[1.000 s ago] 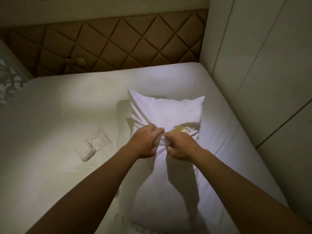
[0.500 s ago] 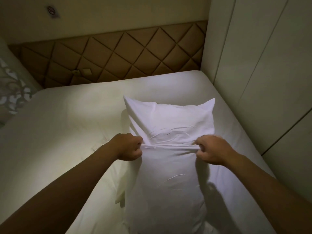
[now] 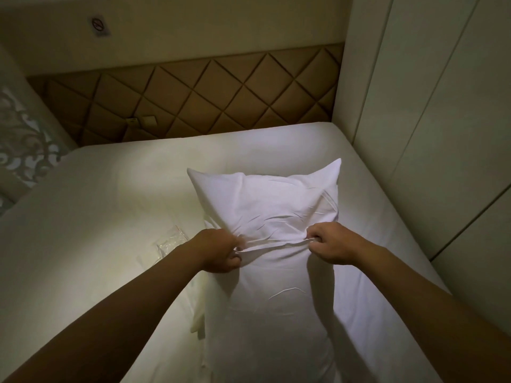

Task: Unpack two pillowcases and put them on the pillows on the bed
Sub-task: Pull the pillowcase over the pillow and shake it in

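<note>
A white pillow (image 3: 276, 305) lies lengthwise on the bed (image 3: 91, 222), pointing away from me. A white pillowcase (image 3: 265, 194) covers its far end, with two pointed corners sticking up. My left hand (image 3: 221, 251) grips the pillowcase's open hem on the left side. My right hand (image 3: 331, 247) grips the same hem on the right side. The hem is stretched taut between both fists across the pillow's middle. Nearer me, the pillow looks white too; I cannot tell where bare pillow begins.
A crumpled clear plastic wrapper (image 3: 171, 240) lies on the sheet left of my left forearm. A padded brown headboard (image 3: 210, 98) stands behind the bed. White cabinet panels (image 3: 431, 120) close off the right side. A patterned curtain (image 3: 22, 139) hangs at far left.
My hands moved apart from the middle of the hem to its two sides, spreading it over the pillow. The pillowcase now sits fuller on the far end.
</note>
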`<state>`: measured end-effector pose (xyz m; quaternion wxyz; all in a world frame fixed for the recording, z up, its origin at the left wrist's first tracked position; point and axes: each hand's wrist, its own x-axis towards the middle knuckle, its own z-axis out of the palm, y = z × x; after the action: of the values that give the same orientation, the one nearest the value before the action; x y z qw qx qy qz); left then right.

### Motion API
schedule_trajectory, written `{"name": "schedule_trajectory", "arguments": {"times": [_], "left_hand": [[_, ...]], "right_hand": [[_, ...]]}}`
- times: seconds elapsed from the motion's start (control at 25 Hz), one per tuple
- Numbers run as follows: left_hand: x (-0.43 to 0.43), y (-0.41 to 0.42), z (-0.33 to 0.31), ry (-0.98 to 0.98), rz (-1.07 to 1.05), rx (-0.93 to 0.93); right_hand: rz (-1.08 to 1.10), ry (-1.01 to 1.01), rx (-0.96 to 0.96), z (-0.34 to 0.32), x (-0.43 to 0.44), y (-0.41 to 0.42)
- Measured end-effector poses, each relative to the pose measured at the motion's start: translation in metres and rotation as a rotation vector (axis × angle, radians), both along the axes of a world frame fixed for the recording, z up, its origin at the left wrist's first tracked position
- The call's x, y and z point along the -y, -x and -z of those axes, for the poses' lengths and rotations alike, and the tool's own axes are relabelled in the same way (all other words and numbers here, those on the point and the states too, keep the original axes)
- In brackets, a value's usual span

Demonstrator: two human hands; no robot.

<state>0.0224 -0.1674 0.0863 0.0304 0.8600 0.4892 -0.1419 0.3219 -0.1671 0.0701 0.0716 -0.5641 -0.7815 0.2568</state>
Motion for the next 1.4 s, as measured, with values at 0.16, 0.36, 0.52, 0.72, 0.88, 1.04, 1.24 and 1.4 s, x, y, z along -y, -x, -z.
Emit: {"name": "schedule_trajectory", "arguments": {"times": [0.16, 0.36, 0.52, 0.72, 0.88, 1.04, 1.24, 1.4], "left_hand": [[0.003, 0.003, -0.003, -0.006, 0.022, 0.047], [0.004, 0.002, -0.001, -0.055, 0.026, -0.009], [0.004, 0.002, 0.0, -0.081, -0.054, -0.055], [-0.003, 0.015, 0.016, -0.13, 0.092, 0.184], [-0.005, 0.012, 0.015, -0.059, -0.013, 0.378], [-0.013, 0.007, 0.013, -0.147, -0.176, 0.174], [-0.041, -0.003, 0.015, -0.274, -0.22, 0.075], [-0.075, -0.009, 0.034, -0.251, -0.285, 0.088]], "right_hand": [[0.019, 0.043, 0.022, -0.004, -0.001, 0.004], [-0.009, 0.083, 0.075, -0.006, 0.004, 0.01], [-0.019, 0.134, 0.237, -0.005, 0.009, 0.015], [-0.008, 0.178, 0.223, -0.014, 0.01, 0.015], [0.105, 0.069, -0.015, -0.028, 0.003, 0.009], [0.154, -0.114, 0.011, -0.016, -0.006, 0.011], [0.246, -0.401, 0.269, 0.001, -0.029, 0.025], [0.312, -0.325, 0.263, 0.02, -0.06, 0.031]]}}
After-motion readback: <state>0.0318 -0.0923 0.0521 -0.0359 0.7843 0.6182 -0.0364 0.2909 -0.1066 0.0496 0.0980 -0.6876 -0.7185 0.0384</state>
